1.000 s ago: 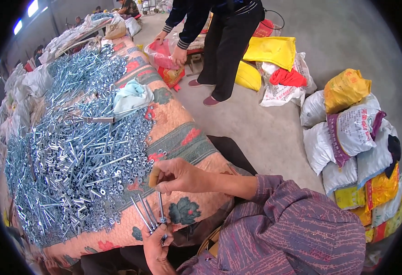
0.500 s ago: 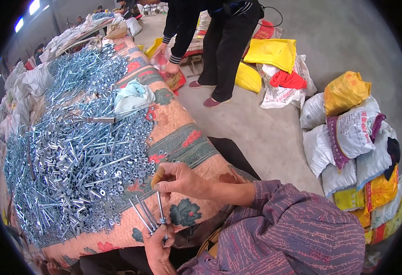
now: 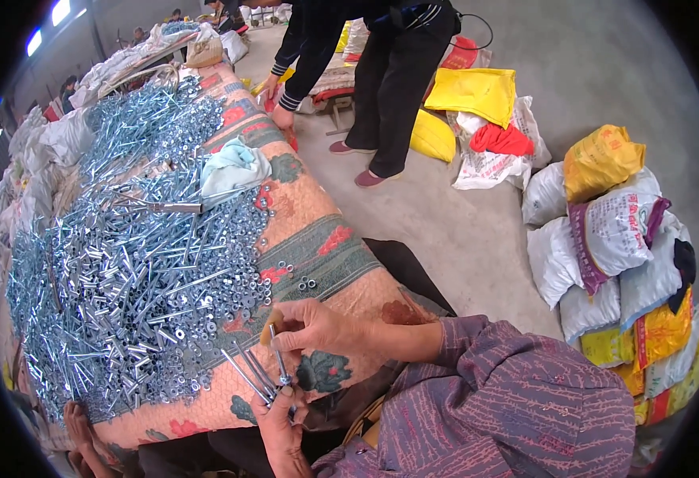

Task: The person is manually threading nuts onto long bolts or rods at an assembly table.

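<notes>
My left hand (image 3: 280, 430) is closed around several long silvery bolts (image 3: 247, 374) that fan up and to the left, near the table's front edge. Just above it, my right hand (image 3: 318, 328) pinches the upper end of one upright bolt (image 3: 282, 366), whose lower end sits at my left fingertips. A tan cover (image 3: 270, 325) shows at the right fingertips. Small metal pieces between the left fingers are too small to make out. Left of both hands lies a big heap of bolts, metal sleeves, washers and nuts (image 3: 134, 279).
Flowered cloth (image 3: 302, 239) covers the table, with a pale blue rag (image 3: 235, 167) on the heap. A few nuts (image 3: 307, 283) lie apart on it. Another person's hand (image 3: 78, 426) is at the lower left. A person (image 3: 389, 88) stands beyond; filled sacks (image 3: 612, 231) are piled at right.
My right hand has come down slightly toward my left, along the bolt. Another person's hand has appeared at the lower left edge. The standing person's hands have shifted left toward the table.
</notes>
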The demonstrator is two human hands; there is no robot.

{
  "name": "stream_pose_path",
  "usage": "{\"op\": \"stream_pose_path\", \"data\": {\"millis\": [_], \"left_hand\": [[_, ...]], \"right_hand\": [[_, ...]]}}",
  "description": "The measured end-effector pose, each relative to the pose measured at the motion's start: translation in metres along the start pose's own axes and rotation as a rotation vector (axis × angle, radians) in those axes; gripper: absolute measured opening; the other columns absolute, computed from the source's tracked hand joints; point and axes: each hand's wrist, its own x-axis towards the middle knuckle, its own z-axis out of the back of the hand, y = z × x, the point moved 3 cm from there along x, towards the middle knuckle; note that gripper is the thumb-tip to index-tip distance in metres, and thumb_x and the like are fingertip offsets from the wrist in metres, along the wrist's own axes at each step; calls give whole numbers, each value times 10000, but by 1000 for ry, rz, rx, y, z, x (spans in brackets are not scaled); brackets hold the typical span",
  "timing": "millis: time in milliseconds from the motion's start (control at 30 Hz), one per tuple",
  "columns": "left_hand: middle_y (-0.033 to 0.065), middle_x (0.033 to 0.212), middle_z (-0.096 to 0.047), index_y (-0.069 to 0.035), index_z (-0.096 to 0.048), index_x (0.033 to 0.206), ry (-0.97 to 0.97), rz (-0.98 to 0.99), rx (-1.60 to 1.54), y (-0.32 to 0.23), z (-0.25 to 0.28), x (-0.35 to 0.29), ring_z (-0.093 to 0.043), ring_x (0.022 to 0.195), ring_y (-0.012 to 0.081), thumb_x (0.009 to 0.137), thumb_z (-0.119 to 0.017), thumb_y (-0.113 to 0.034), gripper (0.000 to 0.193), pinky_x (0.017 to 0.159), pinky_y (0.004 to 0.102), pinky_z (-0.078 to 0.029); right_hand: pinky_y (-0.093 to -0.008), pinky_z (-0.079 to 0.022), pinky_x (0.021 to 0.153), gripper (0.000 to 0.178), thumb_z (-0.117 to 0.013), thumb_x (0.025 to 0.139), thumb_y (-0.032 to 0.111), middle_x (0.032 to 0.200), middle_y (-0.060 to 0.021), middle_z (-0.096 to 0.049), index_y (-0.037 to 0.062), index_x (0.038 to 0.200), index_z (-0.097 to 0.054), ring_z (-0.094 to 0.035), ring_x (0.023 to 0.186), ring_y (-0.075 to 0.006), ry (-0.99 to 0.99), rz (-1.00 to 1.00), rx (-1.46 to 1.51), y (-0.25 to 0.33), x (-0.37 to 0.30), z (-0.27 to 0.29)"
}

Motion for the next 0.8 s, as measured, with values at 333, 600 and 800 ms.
{"op": "stream_pose_path", "data": {"millis": [333,600,800], "left_hand": [[106,840,-611,23,-542,1059,57,-31,-104,2,-6,-3,-568,571,113,837,-673,-56,269,369,167,-356],[130,864,-606,41,-521,1075,55,-47,-144,9,11,-1,-552,532,116,878,-651,-134,294,345,178,-368],[100,843,-596,30,-541,1058,76,-41,-152,15,23,-1,-459,437,105,845,-700,-159,326,346,191,-313]], "right_hand": [[-219,-473,499,123,-625,866,71,706,-34,-607,6,944,-556,-573,558,-79,155,-32,-41,-3,-10,-20],[-202,-468,525,125,-619,849,65,711,-31,-602,0,931,-550,-567,569,-70,121,11,-32,20,-12,-24],[-237,-471,606,73,-595,902,43,719,-21,-582,-1,945,-557,-564,647,-82,160,0,-48,27,-9,-21]]}}
